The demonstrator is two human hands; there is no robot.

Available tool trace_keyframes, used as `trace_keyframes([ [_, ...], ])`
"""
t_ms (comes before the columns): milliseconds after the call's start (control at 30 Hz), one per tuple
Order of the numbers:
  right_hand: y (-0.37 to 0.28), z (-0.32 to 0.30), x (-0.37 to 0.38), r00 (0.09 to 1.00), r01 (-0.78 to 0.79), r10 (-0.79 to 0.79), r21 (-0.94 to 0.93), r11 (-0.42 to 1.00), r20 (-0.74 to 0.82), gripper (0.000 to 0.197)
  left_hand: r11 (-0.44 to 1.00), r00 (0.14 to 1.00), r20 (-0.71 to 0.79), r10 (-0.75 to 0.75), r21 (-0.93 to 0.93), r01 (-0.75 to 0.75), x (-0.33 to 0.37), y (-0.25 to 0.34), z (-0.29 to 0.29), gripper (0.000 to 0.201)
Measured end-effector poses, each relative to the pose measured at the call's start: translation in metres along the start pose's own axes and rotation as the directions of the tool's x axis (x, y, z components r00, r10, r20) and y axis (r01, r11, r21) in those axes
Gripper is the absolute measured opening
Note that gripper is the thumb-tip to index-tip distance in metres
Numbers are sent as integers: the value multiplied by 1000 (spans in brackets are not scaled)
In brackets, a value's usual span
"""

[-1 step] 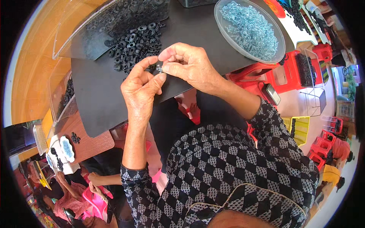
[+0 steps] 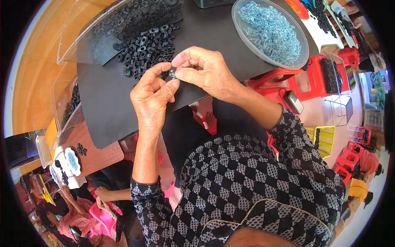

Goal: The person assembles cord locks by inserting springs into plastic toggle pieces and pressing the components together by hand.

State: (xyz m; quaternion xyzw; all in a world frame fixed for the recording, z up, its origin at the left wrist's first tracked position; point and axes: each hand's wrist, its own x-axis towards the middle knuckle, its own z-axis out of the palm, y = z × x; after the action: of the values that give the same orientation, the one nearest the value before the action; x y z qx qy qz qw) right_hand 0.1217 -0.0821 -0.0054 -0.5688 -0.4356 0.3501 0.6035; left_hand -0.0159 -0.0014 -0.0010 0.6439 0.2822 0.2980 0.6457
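Observation:
My left hand [image 2: 150, 96] and my right hand [image 2: 207, 76] meet over the front part of the dark table. A small shiny metal spring [image 2: 173, 75] shows between their fingertips, pinched by my right thumb and fingers. My left thumb and forefinger close around the same spot, where a dark bit shows beside the spring; how they grip it is partly hidden. Just beyond my left hand lies a heap of small black plastic parts [image 2: 146, 51], spilling from a tilted clear bin [image 2: 88, 49]. Metal springs [image 2: 273, 35] fill a round clear tub [image 2: 304, 51] at the far right.
The dark tabletop [image 2: 107, 107] has a curved front edge close to my lap. Red stools [image 2: 304, 78] stand to the right, with a phone-like device [image 2: 294, 102] on one. A yellow crate [image 2: 326, 142] sits farther off. Other people work at the lower left, by a brown table [image 2: 103, 156].

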Motion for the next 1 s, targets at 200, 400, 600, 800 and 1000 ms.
trace_keyframes([
  [200,-1,0,2,1000,-23,23,3,1000,-2,18,987,997,-40,59,152,-52,-3,-2,1,27],
  [400,0,-3,1,998,-58,56,57,997,28,19,996,1000,-14,21,90,-20,-1,-1,2,23],
  [600,1,-2,2,998,-33,31,44,998,52,20,993,996,71,-56,-103,63,3,0,-6,17],
  [800,2,-2,3,999,-35,33,41,999,43,19,961,983,65,-172,-210,182,6,8,-5,11],
  [1000,4,-3,3,999,-51,51,64,997,9,20,949,969,49,-243,-194,248,5,12,-2,10],
])
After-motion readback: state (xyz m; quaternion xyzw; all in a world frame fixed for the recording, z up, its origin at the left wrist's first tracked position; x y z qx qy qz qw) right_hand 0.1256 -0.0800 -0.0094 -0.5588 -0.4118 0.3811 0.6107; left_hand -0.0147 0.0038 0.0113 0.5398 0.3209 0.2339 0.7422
